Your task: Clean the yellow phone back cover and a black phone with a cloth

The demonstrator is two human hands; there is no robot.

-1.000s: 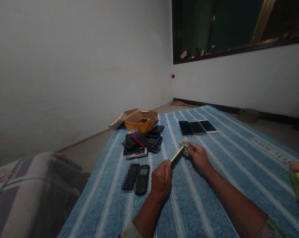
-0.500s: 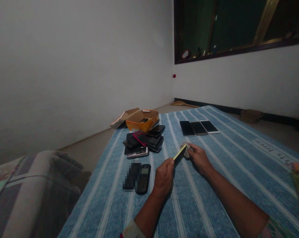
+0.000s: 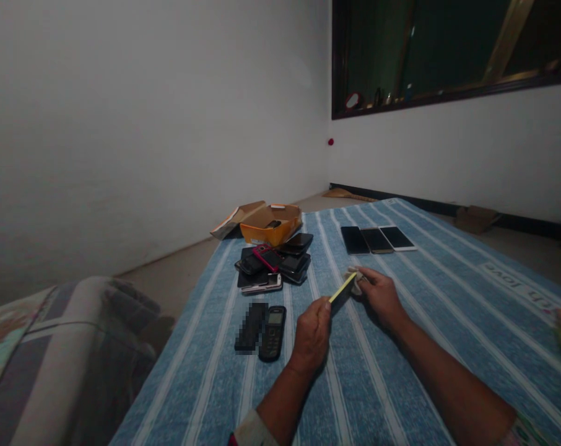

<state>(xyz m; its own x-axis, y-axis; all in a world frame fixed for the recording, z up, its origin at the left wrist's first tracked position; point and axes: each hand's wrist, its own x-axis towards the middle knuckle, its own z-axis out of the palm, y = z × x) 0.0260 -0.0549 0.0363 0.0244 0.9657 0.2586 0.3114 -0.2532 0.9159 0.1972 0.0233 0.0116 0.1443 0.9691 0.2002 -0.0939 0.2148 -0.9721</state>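
My left hand is closed on the near end of a thin phone with a bright yellow edge, tilted up above the bedcover. In my right hand a small crumpled pale cloth is pinched against the phone's far end. Left of my left hand lies a black keypad phone, screen up, beside a dark object blurred by pixels. Beyond them sits a pile of several phones, with a pink-edged phone on top and a white-edged phone at the front.
An open orange cardboard box with small dark items inside stands behind the pile. At the back right, a black phone, a middle phone and a white phone lie in a row on the blue striped bedcover. A grey blanket is at left.
The whole view has shifted slightly, so everything sits a little further right. Both hands keep their hold on the phone and cloth, with the cloth still at the phone's far end.
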